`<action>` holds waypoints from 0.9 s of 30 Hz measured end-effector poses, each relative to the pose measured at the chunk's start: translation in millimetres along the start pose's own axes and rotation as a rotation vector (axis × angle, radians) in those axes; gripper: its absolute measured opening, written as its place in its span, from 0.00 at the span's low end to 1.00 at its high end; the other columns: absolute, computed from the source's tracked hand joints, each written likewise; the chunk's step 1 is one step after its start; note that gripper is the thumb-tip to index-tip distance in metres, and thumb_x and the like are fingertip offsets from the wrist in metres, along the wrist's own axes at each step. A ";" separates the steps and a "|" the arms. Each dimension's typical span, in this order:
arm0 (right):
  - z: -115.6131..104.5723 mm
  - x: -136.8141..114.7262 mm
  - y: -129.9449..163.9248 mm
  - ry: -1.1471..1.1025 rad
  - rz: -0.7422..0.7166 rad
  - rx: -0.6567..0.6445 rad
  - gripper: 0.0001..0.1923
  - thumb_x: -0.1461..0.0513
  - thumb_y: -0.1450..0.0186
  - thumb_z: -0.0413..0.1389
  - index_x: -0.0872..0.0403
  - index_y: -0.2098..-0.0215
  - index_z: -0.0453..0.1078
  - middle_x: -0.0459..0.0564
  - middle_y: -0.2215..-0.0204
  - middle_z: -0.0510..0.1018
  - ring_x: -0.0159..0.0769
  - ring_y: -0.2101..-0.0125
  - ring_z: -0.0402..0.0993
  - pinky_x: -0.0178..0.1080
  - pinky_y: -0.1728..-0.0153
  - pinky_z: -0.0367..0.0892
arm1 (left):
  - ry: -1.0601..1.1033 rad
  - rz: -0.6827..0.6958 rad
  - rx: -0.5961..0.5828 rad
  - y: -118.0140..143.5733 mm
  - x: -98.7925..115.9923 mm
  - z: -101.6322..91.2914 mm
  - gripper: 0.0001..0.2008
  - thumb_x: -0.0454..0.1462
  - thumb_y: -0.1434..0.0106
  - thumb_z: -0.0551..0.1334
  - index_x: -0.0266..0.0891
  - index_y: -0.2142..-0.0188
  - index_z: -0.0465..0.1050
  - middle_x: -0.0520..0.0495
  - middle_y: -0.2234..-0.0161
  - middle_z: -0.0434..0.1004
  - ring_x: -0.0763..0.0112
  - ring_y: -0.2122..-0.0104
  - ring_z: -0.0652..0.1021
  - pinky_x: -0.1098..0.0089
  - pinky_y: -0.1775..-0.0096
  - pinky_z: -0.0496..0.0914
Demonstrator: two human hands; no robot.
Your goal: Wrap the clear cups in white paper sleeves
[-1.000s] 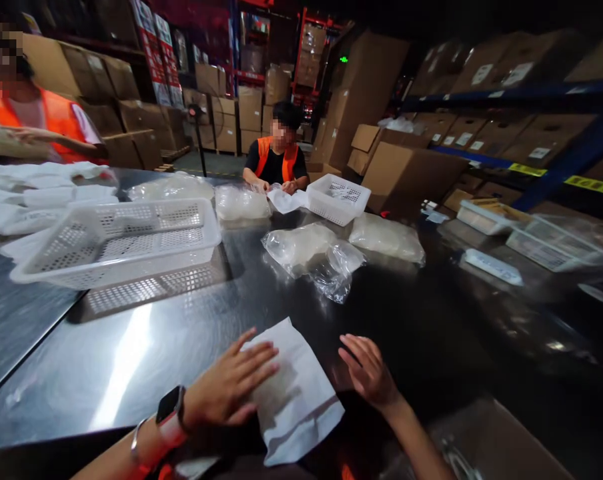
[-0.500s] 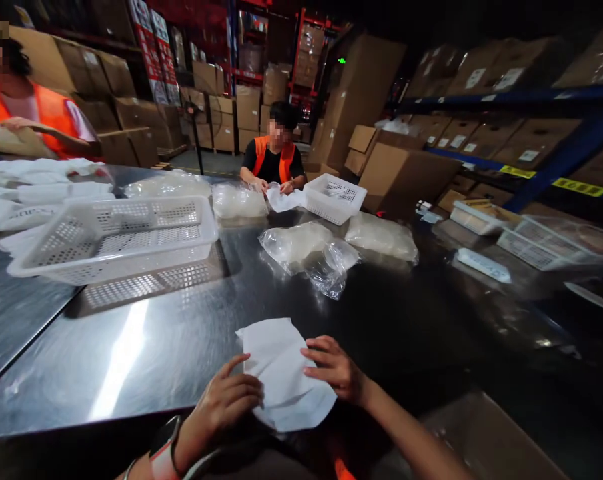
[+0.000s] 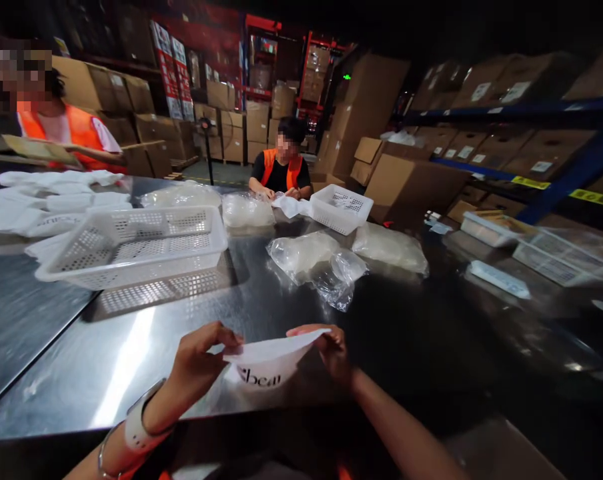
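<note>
Both my hands hold up a white pouch [image 3: 271,363] with dark printed letters, just above the near edge of the metal table [image 3: 181,333]. My left hand [image 3: 201,353] pinches its left top corner between thumb and fingers. At the right top corner my right hand [image 3: 334,350] grips the edge, fingers behind it and partly hidden. The pouch's upper edge is stretched between the hands, and its lower part hangs toward me. Beyond my hands lies a clear plastic bag [image 3: 306,253] of whitish contents, with its loose end toward me.
A white perforated basket [image 3: 136,263] stands at left, beside piled white pouches [image 3: 11,207]. A smaller basket [image 3: 341,207] is near a seated co-worker [image 3: 281,167]. Another filled bag [image 3: 391,250] lies to the right, with clear bins [image 3: 566,257] farther right. Another person in an orange vest [image 3: 81,130] stands at far left.
The pouch lay flat under my spread fingers; now it is lifted and tilted, its printed side showing. My hands have closed on its top corners. The whole view has shifted slightly.
</note>
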State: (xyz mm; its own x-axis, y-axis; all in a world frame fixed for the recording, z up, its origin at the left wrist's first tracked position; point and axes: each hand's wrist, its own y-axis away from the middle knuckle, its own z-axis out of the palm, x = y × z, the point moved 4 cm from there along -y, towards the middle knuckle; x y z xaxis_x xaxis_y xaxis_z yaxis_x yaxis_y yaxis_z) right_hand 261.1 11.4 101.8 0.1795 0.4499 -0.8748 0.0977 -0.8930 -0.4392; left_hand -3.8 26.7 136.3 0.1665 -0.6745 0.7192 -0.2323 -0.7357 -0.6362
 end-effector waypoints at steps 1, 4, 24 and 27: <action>3.7 4.8 -1.8 -0.029 -0.025 -0.030 0.30 0.39 0.30 0.49 0.52 0.67 0.81 0.53 0.70 0.85 0.43 0.66 0.84 0.41 0.61 0.79 | -0.030 0.052 -0.039 1.5 -4.3 1.2 0.09 0.32 0.38 0.65 0.41 0.74 0.73 0.51 0.74 0.84 0.69 0.72 0.85 0.71 0.65 0.81; 11.6 19.0 4.6 -0.083 -0.088 -0.131 0.30 0.39 0.31 0.51 0.52 0.65 0.81 0.55 0.65 0.86 0.45 0.60 0.84 0.44 0.55 0.78 | -0.122 0.202 -0.250 17.6 -20.9 12.0 0.10 0.30 0.36 0.62 0.42 0.72 0.75 0.49 0.64 0.86 0.65 0.59 0.85 0.53 0.40 0.72; 35.8 37.7 60.8 0.512 0.123 0.595 0.31 0.44 0.27 0.46 0.51 0.81 0.64 0.42 0.88 0.66 0.30 0.86 0.62 0.32 0.84 0.58 | -0.394 -0.404 0.240 71.1 -47.2 48.0 0.23 0.50 0.27 0.48 0.44 0.74 0.69 0.54 0.85 0.72 0.70 0.87 0.73 0.72 0.82 0.62; 38.6 40.0 57.7 0.630 0.112 0.597 0.33 0.42 0.27 0.44 0.52 0.79 0.70 0.46 0.87 0.71 0.32 0.87 0.64 0.34 0.84 0.56 | -0.475 -0.393 0.251 70.9 -47.9 49.4 0.20 0.48 0.28 0.48 0.45 0.73 0.67 0.54 0.85 0.71 0.69 0.87 0.72 0.70 0.81 0.58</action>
State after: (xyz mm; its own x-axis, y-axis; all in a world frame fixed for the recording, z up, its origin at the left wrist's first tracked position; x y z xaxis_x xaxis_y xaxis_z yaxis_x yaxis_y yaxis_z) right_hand 236.1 -22.4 33.6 0.6820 0.1218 -0.7211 -0.4500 -0.7074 -0.5450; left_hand 19.1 3.8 43.0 0.6110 -0.2647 0.7461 0.1527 -0.8853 -0.4392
